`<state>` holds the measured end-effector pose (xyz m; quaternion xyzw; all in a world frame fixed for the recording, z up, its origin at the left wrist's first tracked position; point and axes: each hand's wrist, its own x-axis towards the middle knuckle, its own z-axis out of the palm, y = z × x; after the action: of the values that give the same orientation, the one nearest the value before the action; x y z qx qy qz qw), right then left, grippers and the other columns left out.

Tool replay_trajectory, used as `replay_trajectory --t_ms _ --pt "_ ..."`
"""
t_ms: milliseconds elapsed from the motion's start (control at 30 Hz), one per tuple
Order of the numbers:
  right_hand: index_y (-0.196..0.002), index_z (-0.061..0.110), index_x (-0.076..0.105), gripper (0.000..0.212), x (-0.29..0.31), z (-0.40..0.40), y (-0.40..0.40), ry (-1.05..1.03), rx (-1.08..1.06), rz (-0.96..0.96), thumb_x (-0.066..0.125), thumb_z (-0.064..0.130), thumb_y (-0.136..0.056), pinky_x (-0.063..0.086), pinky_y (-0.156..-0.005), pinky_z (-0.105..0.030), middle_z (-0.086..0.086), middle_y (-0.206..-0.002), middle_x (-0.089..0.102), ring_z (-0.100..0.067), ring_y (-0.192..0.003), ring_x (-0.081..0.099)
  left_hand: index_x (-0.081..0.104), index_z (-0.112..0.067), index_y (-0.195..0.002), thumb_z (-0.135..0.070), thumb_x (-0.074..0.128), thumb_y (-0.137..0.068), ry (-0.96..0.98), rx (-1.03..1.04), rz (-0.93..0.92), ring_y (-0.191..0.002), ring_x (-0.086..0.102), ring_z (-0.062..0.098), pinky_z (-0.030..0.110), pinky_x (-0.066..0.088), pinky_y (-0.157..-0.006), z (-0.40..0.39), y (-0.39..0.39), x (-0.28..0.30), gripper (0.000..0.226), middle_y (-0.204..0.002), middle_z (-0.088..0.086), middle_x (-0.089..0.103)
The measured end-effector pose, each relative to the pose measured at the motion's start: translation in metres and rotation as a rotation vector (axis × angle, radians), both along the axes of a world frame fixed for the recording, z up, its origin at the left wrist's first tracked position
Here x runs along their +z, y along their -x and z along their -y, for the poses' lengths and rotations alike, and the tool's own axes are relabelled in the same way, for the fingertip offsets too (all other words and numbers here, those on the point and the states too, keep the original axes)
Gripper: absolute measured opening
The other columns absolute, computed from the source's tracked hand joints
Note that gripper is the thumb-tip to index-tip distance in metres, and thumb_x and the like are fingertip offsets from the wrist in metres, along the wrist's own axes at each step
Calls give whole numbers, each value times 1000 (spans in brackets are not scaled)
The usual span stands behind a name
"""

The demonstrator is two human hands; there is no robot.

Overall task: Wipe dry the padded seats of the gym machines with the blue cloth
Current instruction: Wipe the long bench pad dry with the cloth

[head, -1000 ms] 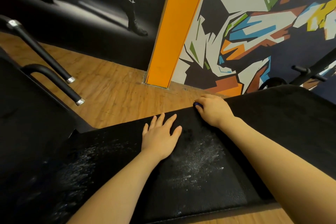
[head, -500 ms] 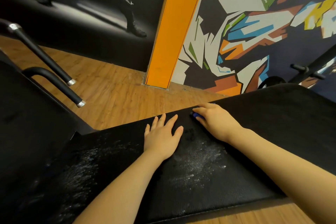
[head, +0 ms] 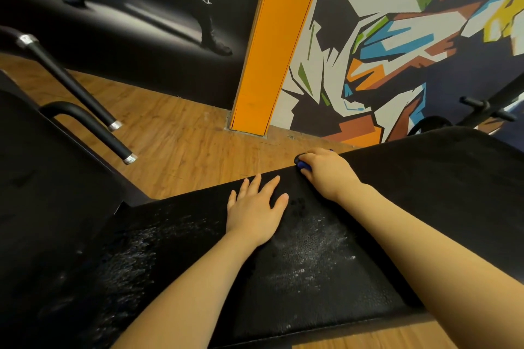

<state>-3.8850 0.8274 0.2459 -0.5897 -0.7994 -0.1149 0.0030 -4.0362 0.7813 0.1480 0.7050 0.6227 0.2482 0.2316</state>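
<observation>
1. Hands on a black padded seat (head: 326,292), seen from your head camera looking down. The seat runs across the lower half of the view, with wooden floor (head: 184,144) beyond its far edge.
2. Your right hand (head: 326,173) sits at the seat's far edge, fingers curled over the blue cloth (head: 302,164). Only a small blue corner of the cloth shows past your fingertips; the rest is bunched under your palm.
3. Your left hand (head: 256,208) lies flat on the pad just beside the right, fingers straight and slightly spread, holding nothing. It looks to be bracing you.
4. Water droplets (head: 306,252) glisten on the pad between your forearms, nearer you than either hand. A second wet patch (head: 127,261) spreads to the left of your left forearm.
5. Judging by this, the step in hand is wiping this seat, and most of the visible moisture is not yet cleared.
6. To do it well, draw the cloth from the far edge toward yourself in one firm stroke through the central droplets, keeping your palm flat over the cloth so more of it meets the pad.
7. Overlap each pass with the last, then work leftward to the second patch. You will probably need to lift your left hand so the area beneath it gets wiped too.
8. Open out or refold the cloth if it starts smearing; a tightly bunched cloth is likely to soak up less.
9. Two black handlebars with silver end caps (head: 126,156) stand at the left, well apart from your hands.
</observation>
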Motion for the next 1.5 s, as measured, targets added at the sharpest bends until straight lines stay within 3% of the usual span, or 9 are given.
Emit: replay_trajectory --t_ms 267,433,567,700,867,967,1100,1233,1500 --pt "-145 19 44 45 -1 46 1 92 100 66 45 32 -102 32 -111 -33 -5 -150 40 -23 -137 38 14 -46 -152 -60 23 -99 -2 1 -17 -151 -1 19 47 3 -122 -1 0 0 55 -164 -5 7" --pt "-135 16 54 37 0 26 0 83 83 28 45 31 -102 45 -97 -36 -4 -127 56 -25 -118 52 14 -47 -151 -61 23 -99 -5 2 -9 -151 -1 19 46 2 -122 -2 0 -1 55 -164 -5 6" --pt "-125 13 59 31 -1 1 0 41 51 14 46 29 -102 44 -94 -36 -7 -116 58 -26 -111 53 14 -47 -151 -61 23 -99 -1 -3 -4 -151 -1 18 45 2 -122 0 0 0 55 -164 -6 6" --pt "-124 13 60 31 -2 -4 4 48 28 14 45 29 -102 43 -94 -35 -7 -119 59 -26 -111 53 15 -46 -151 -61 24 -99 1 -1 -2 -151 0 18 46 3 -122 0 1 1 55 -164 -5 7" --pt "-138 18 52 38 3 29 2 115 50 35 45 30 -103 42 -98 -33 -4 -131 54 -25 -122 51 16 -46 -151 -61 25 -99 0 1 4 -151 0 19 48 4 -122 1 1 2 55 -164 -5 9" --pt "-144 20 45 43 6 65 0 139 70 52 44 31 -103 32 -110 -31 -3 -149 42 -21 -136 40 15 -46 -152 -60 25 -99 3 0 0 -151 0 19 48 3 -122 1 1 2 55 -164 -4 8" --pt "-148 24 38 46 8 102 -7 138 69 76 39 36 -104 24 -113 -25 2 -154 34 -16 -141 31 14 -45 -152 -60 24 -99 -1 -1 1 -151 -1 19 47 2 -122 0 0 2 55 -164 -4 7" --pt "-150 22 36 47 6 85 -6 125 35 61 38 35 -104 18 -117 -27 -2 -157 31 -18 -145 27 14 -45 -152 -60 24 -99 7 1 -8 -151 -2 19 47 2 -122 0 0 2 56 -164 -5 6" --pt "-145 15 45 43 9 50 -2 100 -37 24 42 29 -104 28 -112 -35 -8 -150 41 -25 -139 35 16 -45 -152 -60 25 -99 13 -1 -2 -151 0 19 46 3 -122 2 1 4 56 -164 -5 8"
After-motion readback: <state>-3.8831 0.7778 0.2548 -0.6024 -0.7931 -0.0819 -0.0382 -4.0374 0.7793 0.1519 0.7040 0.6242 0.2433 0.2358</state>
